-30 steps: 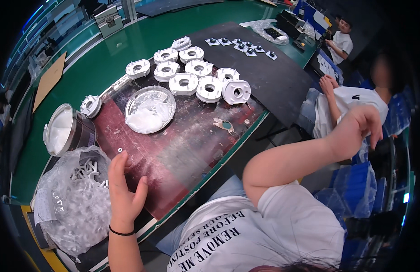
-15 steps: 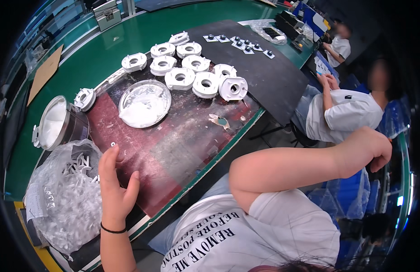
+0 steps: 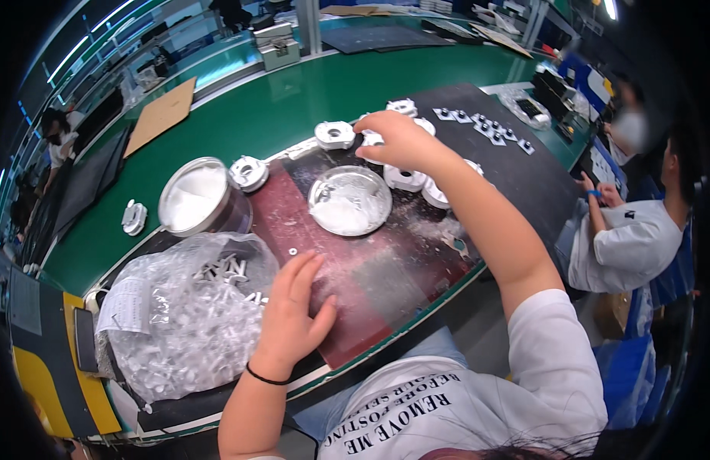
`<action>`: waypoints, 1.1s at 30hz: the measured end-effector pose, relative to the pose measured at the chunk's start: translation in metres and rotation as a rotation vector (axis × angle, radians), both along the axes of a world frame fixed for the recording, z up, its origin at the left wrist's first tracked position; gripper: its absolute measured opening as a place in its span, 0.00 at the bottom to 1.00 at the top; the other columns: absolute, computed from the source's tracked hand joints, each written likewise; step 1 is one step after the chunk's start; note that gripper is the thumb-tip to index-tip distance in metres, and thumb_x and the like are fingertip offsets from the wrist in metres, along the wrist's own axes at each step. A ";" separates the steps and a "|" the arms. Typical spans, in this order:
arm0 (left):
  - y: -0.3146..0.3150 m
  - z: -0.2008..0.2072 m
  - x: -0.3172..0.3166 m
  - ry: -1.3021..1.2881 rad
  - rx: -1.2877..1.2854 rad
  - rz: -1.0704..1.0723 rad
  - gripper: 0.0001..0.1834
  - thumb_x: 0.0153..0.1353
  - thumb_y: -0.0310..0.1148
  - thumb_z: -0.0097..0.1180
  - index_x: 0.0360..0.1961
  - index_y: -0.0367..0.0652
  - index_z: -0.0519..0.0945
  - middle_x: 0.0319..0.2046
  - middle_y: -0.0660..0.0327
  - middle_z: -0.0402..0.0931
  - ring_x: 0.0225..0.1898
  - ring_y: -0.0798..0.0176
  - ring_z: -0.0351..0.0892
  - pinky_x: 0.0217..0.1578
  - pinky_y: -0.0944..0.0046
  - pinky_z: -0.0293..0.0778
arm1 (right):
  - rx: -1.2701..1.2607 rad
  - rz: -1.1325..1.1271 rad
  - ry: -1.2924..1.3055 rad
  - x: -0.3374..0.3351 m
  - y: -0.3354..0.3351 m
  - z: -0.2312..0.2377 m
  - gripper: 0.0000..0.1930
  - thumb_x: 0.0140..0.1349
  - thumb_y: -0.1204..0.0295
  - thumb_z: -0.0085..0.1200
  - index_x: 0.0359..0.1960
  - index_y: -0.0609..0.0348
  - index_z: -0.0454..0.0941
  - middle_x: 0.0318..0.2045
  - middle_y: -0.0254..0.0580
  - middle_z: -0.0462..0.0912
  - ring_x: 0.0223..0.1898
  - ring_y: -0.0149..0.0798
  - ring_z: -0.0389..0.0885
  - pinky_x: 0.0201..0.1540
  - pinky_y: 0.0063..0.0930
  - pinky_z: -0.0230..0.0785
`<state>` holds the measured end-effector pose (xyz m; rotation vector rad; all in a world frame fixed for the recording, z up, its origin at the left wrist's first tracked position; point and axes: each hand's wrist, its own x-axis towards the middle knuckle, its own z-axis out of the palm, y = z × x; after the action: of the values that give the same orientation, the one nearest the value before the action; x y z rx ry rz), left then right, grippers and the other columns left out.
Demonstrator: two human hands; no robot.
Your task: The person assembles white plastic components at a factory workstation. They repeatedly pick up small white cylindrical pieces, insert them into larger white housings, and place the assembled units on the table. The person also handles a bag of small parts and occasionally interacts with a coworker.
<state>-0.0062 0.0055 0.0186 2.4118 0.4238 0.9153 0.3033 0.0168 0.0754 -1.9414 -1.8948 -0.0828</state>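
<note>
My right hand (image 3: 405, 142) reaches over a group of white round plastic housings (image 3: 405, 179) with holes in their middles. Its thumb and fingers are apart around one of them, and I see no firm grip. Separate from the group, a single housing (image 3: 335, 136) sits just left of the fingertips. My left hand (image 3: 293, 310) hovers, fingers spread and holding nothing, over the near edge of the worn dark-red board (image 3: 355, 310). Beside it lies a clear plastic bag (image 3: 178, 345) full of small white plastic parts. A small white ring (image 3: 293, 251) lies just beyond its fingertips.
A shallow round dish (image 3: 388, 204) with white material stands between my hands. Further left are a clear tub (image 3: 240, 212) of white material and another housing (image 3: 249, 175). On the black mat (image 3: 493, 165) are small black-and-white pieces (image 3: 489, 126). People sit at the right.
My right hand has swung from the far right, off the table, to the housings. My left hand stays spread by the bag. The whole view has shifted, showing more of the left side.
</note>
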 end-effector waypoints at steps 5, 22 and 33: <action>0.004 0.001 0.001 0.018 0.059 -0.011 0.27 0.47 0.28 0.58 0.53 0.39 0.70 0.51 0.50 0.68 0.50 0.46 0.69 0.50 0.55 0.67 | 0.097 -0.152 -0.338 0.001 0.083 -0.046 0.23 0.47 0.61 0.60 0.47 0.50 0.76 0.45 0.42 0.79 0.52 0.44 0.73 0.56 0.45 0.55; 0.003 -0.008 -0.005 -0.173 0.026 0.005 0.51 0.41 0.43 0.70 0.63 0.38 0.55 0.56 0.46 0.63 0.57 0.44 0.63 0.56 0.50 0.61 | -0.289 -0.074 1.489 -0.088 -0.059 -0.015 0.17 0.64 0.59 0.49 0.43 0.61 0.76 0.36 0.39 0.82 0.35 0.31 0.82 0.39 0.24 0.76; -0.010 -0.001 0.008 0.194 -0.221 -0.136 0.50 0.36 0.43 0.72 0.59 0.33 0.61 0.48 0.45 0.72 0.50 0.45 0.71 0.49 0.53 0.68 | -0.677 -0.030 1.508 -0.114 -0.134 -0.052 0.20 0.66 0.59 0.46 0.48 0.65 0.73 0.39 0.43 0.80 0.33 0.33 0.82 0.30 0.23 0.76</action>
<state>0.0017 -0.0041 0.0174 2.3004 0.4030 0.5475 0.1892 -0.1168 0.0232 -1.4395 -0.8110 1.6559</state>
